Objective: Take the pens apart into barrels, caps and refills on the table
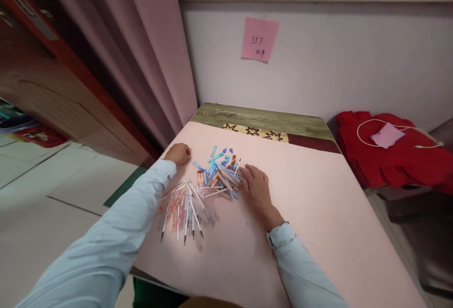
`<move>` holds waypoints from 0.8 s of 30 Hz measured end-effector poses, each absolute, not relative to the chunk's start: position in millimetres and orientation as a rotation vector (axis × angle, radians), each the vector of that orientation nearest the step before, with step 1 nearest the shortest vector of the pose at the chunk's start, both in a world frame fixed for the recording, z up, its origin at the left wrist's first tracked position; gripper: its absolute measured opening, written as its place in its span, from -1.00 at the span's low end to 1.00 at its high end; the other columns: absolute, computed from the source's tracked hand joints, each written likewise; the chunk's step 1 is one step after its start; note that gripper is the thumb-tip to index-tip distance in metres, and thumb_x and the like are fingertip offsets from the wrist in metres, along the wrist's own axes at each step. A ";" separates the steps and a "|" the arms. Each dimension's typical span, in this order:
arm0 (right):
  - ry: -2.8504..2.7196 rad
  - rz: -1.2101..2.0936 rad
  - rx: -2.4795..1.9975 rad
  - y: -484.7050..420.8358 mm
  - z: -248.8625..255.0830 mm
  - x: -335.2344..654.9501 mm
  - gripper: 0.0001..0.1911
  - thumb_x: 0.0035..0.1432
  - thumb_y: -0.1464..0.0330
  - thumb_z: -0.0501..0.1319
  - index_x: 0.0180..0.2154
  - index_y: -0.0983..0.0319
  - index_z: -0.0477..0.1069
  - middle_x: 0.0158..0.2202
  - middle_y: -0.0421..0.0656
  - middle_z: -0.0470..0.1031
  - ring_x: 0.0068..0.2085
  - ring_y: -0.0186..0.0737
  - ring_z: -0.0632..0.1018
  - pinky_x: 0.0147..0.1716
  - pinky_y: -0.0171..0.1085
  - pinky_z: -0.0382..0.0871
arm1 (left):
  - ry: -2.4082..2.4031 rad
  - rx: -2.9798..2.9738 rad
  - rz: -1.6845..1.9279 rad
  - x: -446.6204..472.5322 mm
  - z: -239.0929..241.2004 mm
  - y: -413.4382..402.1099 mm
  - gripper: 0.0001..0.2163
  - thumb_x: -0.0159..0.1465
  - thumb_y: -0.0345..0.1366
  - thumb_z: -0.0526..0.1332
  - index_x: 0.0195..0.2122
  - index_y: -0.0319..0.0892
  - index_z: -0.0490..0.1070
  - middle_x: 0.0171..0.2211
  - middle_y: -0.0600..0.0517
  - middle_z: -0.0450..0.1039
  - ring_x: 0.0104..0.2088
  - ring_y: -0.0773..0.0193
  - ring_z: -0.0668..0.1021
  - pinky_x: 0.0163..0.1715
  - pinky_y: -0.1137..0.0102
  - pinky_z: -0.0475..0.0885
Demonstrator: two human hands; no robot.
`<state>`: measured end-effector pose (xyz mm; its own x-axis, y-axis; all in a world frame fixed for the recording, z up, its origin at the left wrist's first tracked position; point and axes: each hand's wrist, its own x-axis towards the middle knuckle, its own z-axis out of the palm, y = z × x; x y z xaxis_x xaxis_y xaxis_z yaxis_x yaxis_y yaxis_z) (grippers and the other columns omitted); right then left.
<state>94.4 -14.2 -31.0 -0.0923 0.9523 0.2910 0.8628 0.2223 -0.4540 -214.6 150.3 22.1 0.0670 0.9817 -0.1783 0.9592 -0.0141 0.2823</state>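
My left hand [179, 154] rests on the table at the left of the pile, its fingers curled into a loose fist with no object showing in it. My right hand [255, 186] lies with fingers spread at the right edge of a heap of blue and brown pen parts [215, 178], fingertips by the pale barrels. Small blue caps [227, 158] and brown caps [233, 158] lie just behind that heap. Closer to me, clear barrels with red bits and white refills with dark tips [187, 206] are spread in a fan beside my left sleeve.
Pink paper covers most of the table [318, 213], with a green and patterned strip [255, 131] along the back. A wall with a pink note [260, 39] stands behind. Left are a curtain [152, 39] and wooden door [71, 91]; right, red cloth [399, 157] with a white cable.
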 end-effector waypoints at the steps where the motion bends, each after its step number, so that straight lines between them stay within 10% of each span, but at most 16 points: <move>1: -2.002 0.226 -1.673 -14.9 -30.0 93.7 -0.60 0.37 0.31 0.02 0.19 0.11 0.35 0.21 -0.04 0.36 0.25 -0.05 0.28 0.21 -0.01 0.04 | 1.974 2.023 0.090 -214.3 21.8 147.9 -0.93 -0.09 -0.41 0.28 -0.54 -0.14 0.47 -0.64 0.04 0.42 -0.43 0.16 0.55 -0.36 0.38 0.37; 13: -2.146 0.303 -1.522 -15.3 -28.8 93.9 -0.46 0.31 0.43 0.02 0.26 -0.07 0.25 0.26 -0.11 0.28 0.27 -0.09 0.27 0.26 0.06 -0.08 | 2.140 2.062 -0.004 -199.5 25.3 122.4 -0.84 -0.03 -0.43 0.23 -0.38 -0.22 0.51 -0.27 -0.21 0.56 -0.15 -0.04 0.56 -0.20 0.28 0.39; 24: -1.814 0.334 -1.467 -7.3 -46.0 97.2 -0.50 0.29 0.44 -0.01 0.24 0.26 0.27 0.16 0.03 0.40 0.16 -0.07 0.38 0.19 -0.06 0.20 | 2.151 1.971 0.097 -205.1 27.7 115.9 -0.92 -0.05 -0.35 0.28 -0.49 -0.19 0.50 -0.50 -0.05 0.52 -0.31 0.09 0.57 -0.32 0.37 0.35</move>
<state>97.2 -7.3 -46.0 -0.0460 0.9181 0.3937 0.7179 0.3045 -0.6261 -205.1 115.9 27.7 -0.0751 0.9902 -0.1181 0.9754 0.0975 0.1975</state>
